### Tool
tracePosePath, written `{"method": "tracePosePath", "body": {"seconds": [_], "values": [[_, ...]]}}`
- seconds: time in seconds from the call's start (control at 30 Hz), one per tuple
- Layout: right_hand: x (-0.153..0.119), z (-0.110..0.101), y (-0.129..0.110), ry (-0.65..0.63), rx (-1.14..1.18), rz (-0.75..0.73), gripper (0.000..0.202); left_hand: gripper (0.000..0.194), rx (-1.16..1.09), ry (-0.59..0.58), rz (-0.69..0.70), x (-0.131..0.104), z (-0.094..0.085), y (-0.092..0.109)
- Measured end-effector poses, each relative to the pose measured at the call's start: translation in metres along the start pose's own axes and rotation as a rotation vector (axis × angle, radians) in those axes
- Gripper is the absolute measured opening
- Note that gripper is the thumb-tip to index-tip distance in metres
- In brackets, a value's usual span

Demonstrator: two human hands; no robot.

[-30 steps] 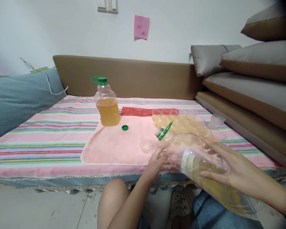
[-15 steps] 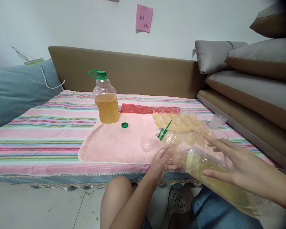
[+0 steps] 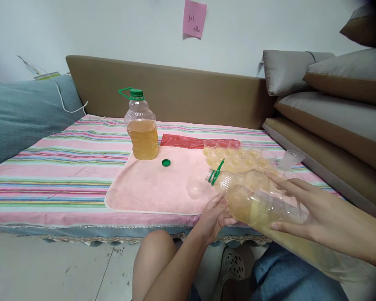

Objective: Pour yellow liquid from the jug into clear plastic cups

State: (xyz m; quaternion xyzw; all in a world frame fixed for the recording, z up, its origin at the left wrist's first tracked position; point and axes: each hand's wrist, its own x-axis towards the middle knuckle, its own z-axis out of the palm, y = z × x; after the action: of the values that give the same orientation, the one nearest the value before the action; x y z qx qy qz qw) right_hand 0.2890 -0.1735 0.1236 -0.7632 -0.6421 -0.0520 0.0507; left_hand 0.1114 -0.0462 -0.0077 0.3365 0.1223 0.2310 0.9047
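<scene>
A large clear plastic bottle (image 3: 253, 205) of pale yellow liquid lies tilted across my front, its uncapped neck pointing left with a green ring handle (image 3: 217, 171) around it. My left hand (image 3: 216, 215) cups it from below near the shoulder. Along its side, my right hand (image 3: 310, 209) grips the bottle's body. Just left of the bottle's mouth, a clear plastic cup (image 3: 194, 188) stands on the pink cloth (image 3: 150, 188). Behind the bottle, several cups of yellow liquid (image 3: 235, 159) are grouped together, partly hidden by it.
A second bottle (image 3: 142, 138), capped green and partly filled, stands at the cloth's left. A loose green cap (image 3: 166, 162) lies nearby. Stacked clear cups (image 3: 291, 159) lean at the right. Behind is a red plastic bag (image 3: 181, 141); cushions (image 3: 338, 108) pile up on the right.
The liquid has run further toward the neck of the held bottle. Both hands keep their hold, and the view has shifted slightly.
</scene>
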Motion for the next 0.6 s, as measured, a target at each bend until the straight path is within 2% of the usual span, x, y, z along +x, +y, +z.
{"method": "tracePosePath", "body": {"seconds": [0.2,0.4,0.6], "values": [[0.005,-0.005,-0.004,-0.044,0.008,0.013,0.099,0.073,-0.028,-0.016,-0.002,-0.001,-0.001,-0.002],[0.006,-0.003,0.0,-0.038,-0.009,-0.012,0.1,0.061,-0.081,-0.022,0.004,-0.001,-0.003,-0.005],[0.012,-0.004,-0.001,-0.028,-0.022,-0.043,0.099,0.06,-0.103,-0.01,0.006,0.001,-0.004,-0.006]]}}
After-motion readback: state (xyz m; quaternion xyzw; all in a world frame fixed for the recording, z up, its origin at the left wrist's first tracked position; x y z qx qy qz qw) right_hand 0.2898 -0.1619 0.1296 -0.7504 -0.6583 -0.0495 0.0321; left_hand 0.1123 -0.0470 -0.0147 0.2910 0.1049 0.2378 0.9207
